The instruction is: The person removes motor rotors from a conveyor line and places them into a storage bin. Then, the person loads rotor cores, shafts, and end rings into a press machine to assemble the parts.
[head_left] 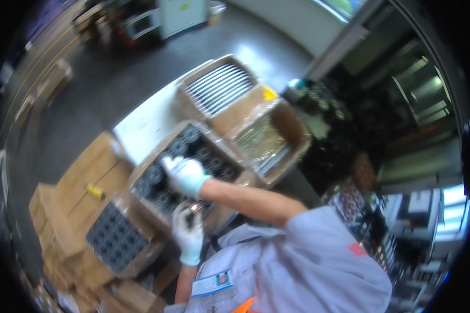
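In a white glove, my right hand reaches over a plastic-lined cardboard box of dark, round-patterned parts. Blur smears its fingertips, so I cannot tell whether they grip anything. My left hand, also gloved, is closed at the near edge of this box. Between its fingers and thumb shows a small shiny copper-coloured part, partly hidden by the glove.
Behind stand a box of silvery rods and a lined box with a few long pieces, by a white tabletop. At left, a dark gridded tray and a yellow tool lie among cardboard. Machinery stands at right.
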`<action>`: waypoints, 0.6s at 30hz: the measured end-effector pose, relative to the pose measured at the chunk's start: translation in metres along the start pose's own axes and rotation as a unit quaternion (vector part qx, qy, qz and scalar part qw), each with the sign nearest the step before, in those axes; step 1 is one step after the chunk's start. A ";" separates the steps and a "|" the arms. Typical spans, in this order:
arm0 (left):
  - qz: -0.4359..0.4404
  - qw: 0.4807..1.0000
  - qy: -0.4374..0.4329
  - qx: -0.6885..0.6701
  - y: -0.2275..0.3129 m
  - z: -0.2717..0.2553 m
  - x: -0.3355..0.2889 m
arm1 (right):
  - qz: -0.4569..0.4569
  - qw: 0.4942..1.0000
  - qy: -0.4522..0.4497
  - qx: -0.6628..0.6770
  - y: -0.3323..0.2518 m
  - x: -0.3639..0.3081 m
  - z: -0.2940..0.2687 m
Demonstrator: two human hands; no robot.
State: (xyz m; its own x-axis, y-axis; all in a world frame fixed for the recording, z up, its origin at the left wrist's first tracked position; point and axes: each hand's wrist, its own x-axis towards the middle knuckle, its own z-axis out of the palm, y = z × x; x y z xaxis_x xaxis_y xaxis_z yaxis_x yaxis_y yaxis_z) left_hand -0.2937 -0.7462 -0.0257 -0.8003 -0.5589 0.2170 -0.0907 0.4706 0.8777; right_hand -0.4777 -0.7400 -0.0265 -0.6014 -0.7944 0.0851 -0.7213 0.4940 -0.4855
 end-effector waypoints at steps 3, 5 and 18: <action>-0.015 0.999 -0.007 -0.049 0.003 0.007 0.002 | -0.058 0.995 0.057 0.057 0.023 -0.004 -0.013; -0.068 0.992 -0.011 -0.109 0.006 0.013 0.004 | -0.078 0.988 0.112 0.076 0.037 -0.019 -0.032; -0.058 0.951 -0.204 -0.225 0.086 0.143 0.036 | 0.025 0.990 0.098 -0.094 0.286 -0.210 -0.274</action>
State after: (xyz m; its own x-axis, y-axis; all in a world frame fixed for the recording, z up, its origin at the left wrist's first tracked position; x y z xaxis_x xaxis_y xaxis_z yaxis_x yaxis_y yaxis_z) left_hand -0.4153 -0.6279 -0.0034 -0.9720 -0.2349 0.0053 -0.0019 0.0304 0.9995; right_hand -0.6520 -0.3349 0.0547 -0.6799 -0.6922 0.2421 -0.7290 0.6025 -0.3248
